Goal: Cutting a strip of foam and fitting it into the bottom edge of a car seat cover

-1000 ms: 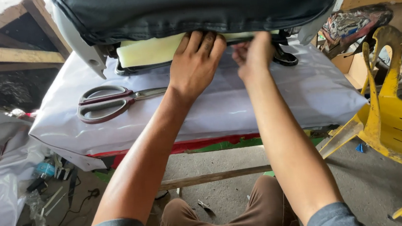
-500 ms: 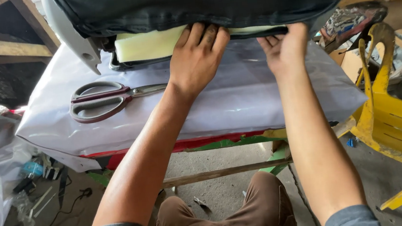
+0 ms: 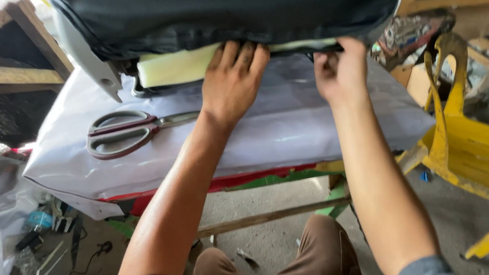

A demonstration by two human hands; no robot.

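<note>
- Left grip: my fingers lie spread and flat, pressing down on the pale yellow foam pad where it pokes out beneath the black seat cover; the fingertips reach just under the cover's lower edge.
- Right grip: my fingers are curled and pressed together, pinching the lower hem of the black seat cover, a little to the right of the left grip; a thin strip of the foam shows between the two grips.
- Foam pad: it sits at the far edge of the worktop, sandwiched under the black cover, its exposed end to the left of my left grip.
- Seat frame: a grey plastic side piece slants down at the left end of the cover, just beside the foam.
- Scissors: large, with dark red handles, lying flat on the white sheet that covers the worktop, left of my left forearm, blades pointing toward it.
- Yellow plastic chair: it stands tilted on the floor to the right of the worktop, apart from my right arm.
- Wooden rail: it runs below the worktop, above my knees in brown trousers.
</note>
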